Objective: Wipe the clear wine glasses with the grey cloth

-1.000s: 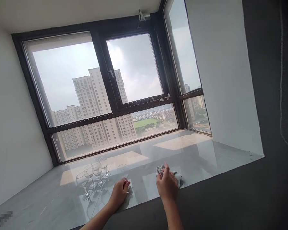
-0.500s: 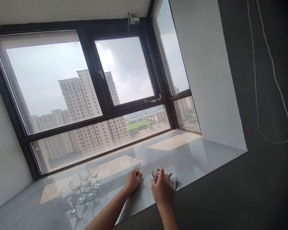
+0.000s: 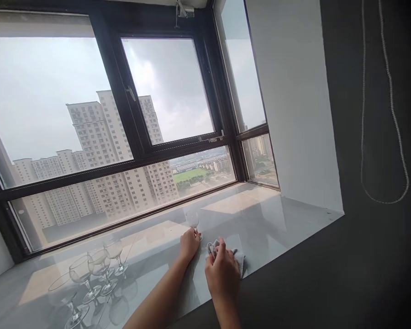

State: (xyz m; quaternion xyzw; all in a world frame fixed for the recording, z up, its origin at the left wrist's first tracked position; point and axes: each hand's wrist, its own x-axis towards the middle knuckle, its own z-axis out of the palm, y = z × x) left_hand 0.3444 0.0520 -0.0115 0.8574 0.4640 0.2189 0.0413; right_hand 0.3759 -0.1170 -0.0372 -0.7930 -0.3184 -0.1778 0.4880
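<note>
My left hand (image 3: 191, 243) has its fingers closed around the stem of a clear wine glass (image 3: 192, 218), which is upright at the glossy sill near the window. To its right, my right hand (image 3: 222, 269) grips a bunched grey cloth (image 3: 239, 261), part of which sticks out past the fingers on both sides. The two hands are apart, and the cloth is not touching the glass. At the left, several more clear stemmed glasses (image 3: 80, 269) stand upright in a close group on the sill. Some of them overlap, so their bases are partly hidden.
The shiny grey sill (image 3: 267, 228) ends at a front edge above a dark wall (image 3: 294, 292). A black-framed window (image 3: 137, 157) rises behind it, showing tall buildings outside. A beaded cord (image 3: 393, 105) hangs at the right.
The view has shifted, so the grouped glasses appear farther left and lower. My left hand has moved the held glass slightly toward the window. My right hand still grips the cloth.
</note>
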